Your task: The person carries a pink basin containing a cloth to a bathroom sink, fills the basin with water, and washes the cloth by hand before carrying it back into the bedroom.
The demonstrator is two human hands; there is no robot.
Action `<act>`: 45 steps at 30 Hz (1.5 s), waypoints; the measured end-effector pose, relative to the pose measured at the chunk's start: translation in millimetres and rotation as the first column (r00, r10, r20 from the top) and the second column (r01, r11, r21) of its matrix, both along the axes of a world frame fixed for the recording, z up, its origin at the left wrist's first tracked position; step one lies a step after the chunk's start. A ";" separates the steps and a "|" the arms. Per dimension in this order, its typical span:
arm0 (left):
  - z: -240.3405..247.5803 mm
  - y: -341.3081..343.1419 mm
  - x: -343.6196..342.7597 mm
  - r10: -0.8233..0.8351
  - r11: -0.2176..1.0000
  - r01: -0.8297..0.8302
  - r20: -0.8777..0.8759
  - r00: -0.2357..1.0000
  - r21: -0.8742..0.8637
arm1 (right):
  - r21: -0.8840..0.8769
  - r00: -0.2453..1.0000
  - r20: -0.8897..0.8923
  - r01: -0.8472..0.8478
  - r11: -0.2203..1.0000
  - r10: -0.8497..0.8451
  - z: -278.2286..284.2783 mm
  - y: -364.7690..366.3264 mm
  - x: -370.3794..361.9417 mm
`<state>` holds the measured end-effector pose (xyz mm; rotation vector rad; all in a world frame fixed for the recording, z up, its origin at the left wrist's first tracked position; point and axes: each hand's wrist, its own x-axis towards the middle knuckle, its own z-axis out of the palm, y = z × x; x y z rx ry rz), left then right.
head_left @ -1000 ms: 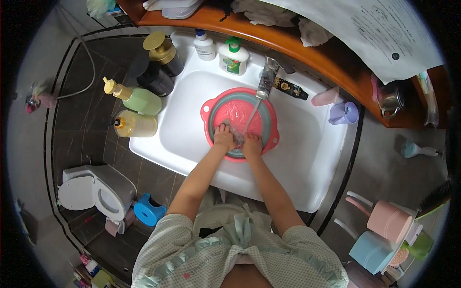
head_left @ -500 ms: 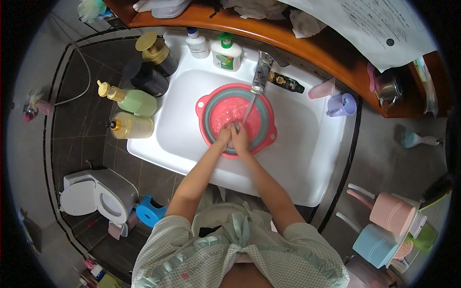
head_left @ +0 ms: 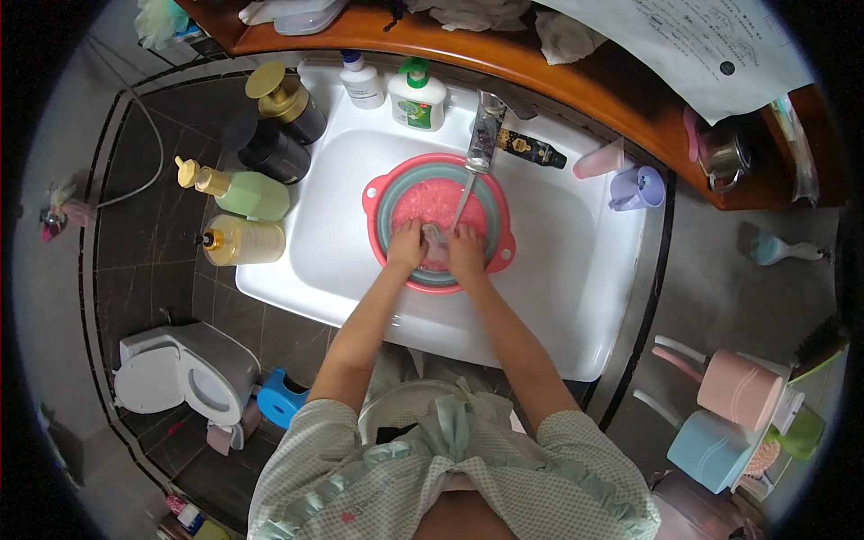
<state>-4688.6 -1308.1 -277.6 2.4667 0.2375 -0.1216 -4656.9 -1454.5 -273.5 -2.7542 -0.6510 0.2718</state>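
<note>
both hands in the pink basin (head_left: 504,256): left hand (head_left: 407,245) and right hand (head_left: 465,247) closed on a small grey cloth (head_left: 436,237) between them, equally near, under the tap (head_left: 482,135) stream.

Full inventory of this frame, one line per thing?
basin: 1, pink with grey inner wall, in sink under tap
small cloth: 1, greyish, between both hands in basin
sink: 1, white, centre
tap: 1, metal, running, sink's far edge
pump bottles: 2, green and yellow, sink's left edge
cups: 2, pink and lilac, right of tap
toilet: 1, white, lower left
left hand: 1, in basin, on cloth
right hand: 1, in basin, on cloth
</note>
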 end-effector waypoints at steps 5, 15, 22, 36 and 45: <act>-4.1 -13.5 10.4 -0.004 0.999 -0.010 -0.413 0.911 -0.032 | -0.014 0.995 -0.088 -0.043 0.999 0.042 -15.5 -5.5 -4.8; -47.9 -30.6 6.5 0.494 0.573 -0.643 -0.413 0.765 -0.508 | 0.411 0.513 -0.847 0.797 0.442 -0.137 -33.4 23.2 0.8; -11.1 -38.9 15.8 0.228 0.508 -0.490 -0.438 0.870 -0.709 | 0.581 0.762 -0.583 0.634 0.510 -0.283 -57.9 4.7 13.3; -5.7 -8.0 -19.9 -0.241 0.871 0.307 -0.211 0.947 0.384 | -0.130 1.000 0.009 -0.028 0.991 0.029 4.9 5.6 -12.4; 16.2 -3.2 6.6 -0.293 0.901 0.423 -0.586 0.755 0.095 | -0.204 0.976 -0.174 -0.169 0.964 0.134 -3.0 -7.7 -6.2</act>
